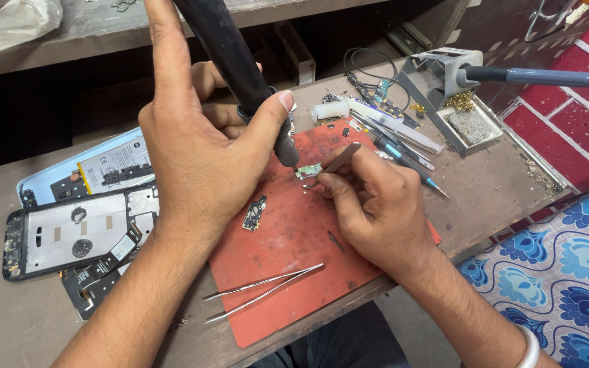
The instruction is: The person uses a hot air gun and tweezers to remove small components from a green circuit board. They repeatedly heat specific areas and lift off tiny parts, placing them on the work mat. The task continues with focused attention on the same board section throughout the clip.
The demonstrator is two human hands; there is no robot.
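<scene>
Left of the left fingers lie two opened phones: a pale blue back shell (49, 178) with its battery, and below it a black frame (69, 235), set aside off the mat.

The left hand (195, 146) wraps a black hot-air wand (240, 71), thumb and fingers pressed round the barrel and held steeply so the nozzle points straight down. Just under the nozzle tip, between the two hands' fingertips, sits a small green board (307, 170) on the red mat (288, 272). A second, darker board (254, 213) lies loose on the mat below the left thumb, apart from the work.

The right hand (369, 211) pinches tweezers (339, 162) between thumb and forefinger, the tips touching the green board, seemingly to pin it under the air. A spare pair of tweezers (264, 292), jaws slightly apart, rests near the mat's front edge, below both hands.

Beyond the right fingers lie a few pens and drivers (403, 146), too crowded to count. Farther right, a soldering iron (540, 76) is parked in its stand (444, 102).

Counted: two phones, two boards, two tweezers, one wand, one iron.
</scene>
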